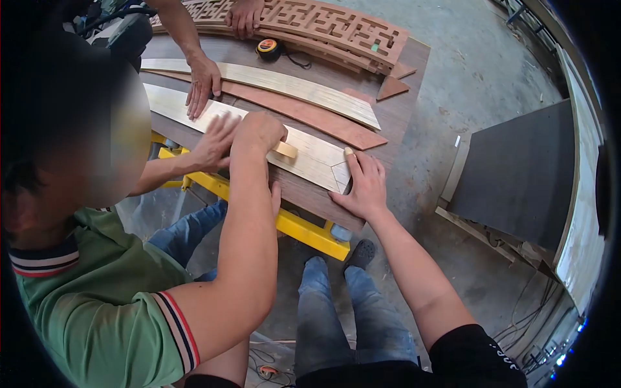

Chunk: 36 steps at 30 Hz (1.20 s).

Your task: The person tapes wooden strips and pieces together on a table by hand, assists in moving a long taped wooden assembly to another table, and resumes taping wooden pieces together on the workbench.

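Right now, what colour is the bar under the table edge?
Bright yellow: the bar shows best in the head view.

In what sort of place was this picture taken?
Most likely a woodworking workshop: a cut-out wooden lattice panel, a tape measure and a pale board with lines marked near its end lie on one table.

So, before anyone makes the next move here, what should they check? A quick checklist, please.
1. Right hand on the near board's end: ok, touching it.
2. Left hand has a firm hold: cannot tell, mostly hidden behind the green-sleeved arm.
3. Other people's hands off that board: not ok, the bare-armed helper's hand touches it.
4. Tan block in someone's hand: ok, the green-sleeved person holds it.
5. Tape measure off that board: ok, beyond it on the table.
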Motion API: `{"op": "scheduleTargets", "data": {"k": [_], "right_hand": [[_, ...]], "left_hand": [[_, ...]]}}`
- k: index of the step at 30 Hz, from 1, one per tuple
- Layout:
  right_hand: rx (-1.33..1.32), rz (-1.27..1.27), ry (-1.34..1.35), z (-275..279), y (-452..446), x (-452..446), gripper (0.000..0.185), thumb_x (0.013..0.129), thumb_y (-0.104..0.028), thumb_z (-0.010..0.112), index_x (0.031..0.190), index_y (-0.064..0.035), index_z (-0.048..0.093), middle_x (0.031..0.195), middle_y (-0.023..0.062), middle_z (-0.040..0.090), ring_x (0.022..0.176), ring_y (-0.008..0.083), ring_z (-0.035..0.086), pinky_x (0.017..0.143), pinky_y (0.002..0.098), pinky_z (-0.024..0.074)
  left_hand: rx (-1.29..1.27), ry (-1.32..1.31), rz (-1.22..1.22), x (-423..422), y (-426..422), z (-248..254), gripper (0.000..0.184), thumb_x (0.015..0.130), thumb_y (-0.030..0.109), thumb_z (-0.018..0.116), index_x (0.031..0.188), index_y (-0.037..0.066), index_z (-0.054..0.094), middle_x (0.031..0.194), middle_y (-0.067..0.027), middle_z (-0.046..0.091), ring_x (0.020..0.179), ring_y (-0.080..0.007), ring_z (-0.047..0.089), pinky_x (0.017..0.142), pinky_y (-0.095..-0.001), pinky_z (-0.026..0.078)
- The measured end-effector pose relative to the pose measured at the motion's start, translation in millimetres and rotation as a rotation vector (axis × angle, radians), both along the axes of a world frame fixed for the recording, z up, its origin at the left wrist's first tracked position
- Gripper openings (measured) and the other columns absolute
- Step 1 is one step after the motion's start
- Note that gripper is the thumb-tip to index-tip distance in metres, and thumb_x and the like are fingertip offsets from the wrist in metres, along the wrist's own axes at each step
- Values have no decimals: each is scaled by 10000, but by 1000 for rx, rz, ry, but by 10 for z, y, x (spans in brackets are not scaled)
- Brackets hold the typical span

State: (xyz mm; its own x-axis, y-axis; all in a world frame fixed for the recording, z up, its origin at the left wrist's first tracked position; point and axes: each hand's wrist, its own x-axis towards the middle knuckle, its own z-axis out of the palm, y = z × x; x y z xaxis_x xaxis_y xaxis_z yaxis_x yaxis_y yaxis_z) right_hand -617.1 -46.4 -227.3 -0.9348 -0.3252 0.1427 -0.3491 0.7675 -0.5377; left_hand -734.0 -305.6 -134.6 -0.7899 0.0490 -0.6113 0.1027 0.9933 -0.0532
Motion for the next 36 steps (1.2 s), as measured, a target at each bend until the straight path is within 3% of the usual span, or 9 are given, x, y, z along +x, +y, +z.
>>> {"op": "scheduleTargets", "data": {"k": [7,12,14,17,20,27,31,33,36], "right_hand": [[-61,-18,24,-65,26,4,976,588,-397,857,1415,-43,479,1351,165,521,1308,322,474,1168,505,303],[-92,-15,-21,-163,49,13,944,630,-409,833,1418,-40,468,1402,161,484,1346,314,440,1182,510,287],[-122,-45,157,-293,73,18,720,747,-391,776,1348,-50,575,1353,164,582,1304,298,526,1154,469,352],[193,-198,-881,1695,-82,-418,478,866,-373,675,1233,-66,687,1257,208,674,1192,333,638,1024,449,494],[213,-282,-784,1628,-63,-370,410,894,-358,651,1162,-56,721,1160,198,717,1056,342,704,914,446,556],[318,-207,-664,1410,22,-209,423,896,-370,649,1170,-55,713,1165,191,717,1076,333,700,903,438,562],[254,-153,-148,-157,421,121,442,883,-339,690,1221,-54,685,1166,189,715,1091,340,692,923,440,554],[214,-79,39,-437,706,274,492,874,-308,721,1289,-54,650,1175,191,710,1111,342,682,944,438,545],[-395,-155,-171,-328,1071,480,708,853,-252,746,1479,-83,463,1480,172,495,1377,403,424,1170,484,325]], "left_hand": [[-118,133,293,204,499,-38,405,880,288,628,1167,20,727,1245,-197,685,1179,-360,646,1035,-446,486],[603,753,408,2016,58,-1319,770,906,217,654,1547,-12,294,1584,-264,326,1484,-455,273,1211,-539,227],[595,713,388,2208,287,-1224,767,893,212,665,1542,-3,317,1582,-257,336,1481,-452,280,1208,-553,223],[560,659,349,2355,566,-1091,762,879,202,673,1538,14,340,1585,-245,338,1480,-443,285,1202,-577,220],[511,642,330,2354,627,-1059,769,870,197,672,1543,34,337,1594,-224,330,1484,-423,286,1201,-580,222],[376,572,290,2259,606,-936,836,819,249,711,1543,57,341,1588,-195,349,1484,-404,284,1192,-600,226],[421,535,337,2197,708,-847,850,817,285,714,1553,85,338,1594,-173,352,1490,-411,271,1184,-630,210],[417,513,322,2163,823,-864,849,825,306,715,1554,87,340,1598,-167,350,1493,-414,263,1183,-636,205],[503,539,391,2170,945,-1013,832,851,337,717,1558,105,345,1594,-159,363,1501,-410,251,1191,-623,189]]}}
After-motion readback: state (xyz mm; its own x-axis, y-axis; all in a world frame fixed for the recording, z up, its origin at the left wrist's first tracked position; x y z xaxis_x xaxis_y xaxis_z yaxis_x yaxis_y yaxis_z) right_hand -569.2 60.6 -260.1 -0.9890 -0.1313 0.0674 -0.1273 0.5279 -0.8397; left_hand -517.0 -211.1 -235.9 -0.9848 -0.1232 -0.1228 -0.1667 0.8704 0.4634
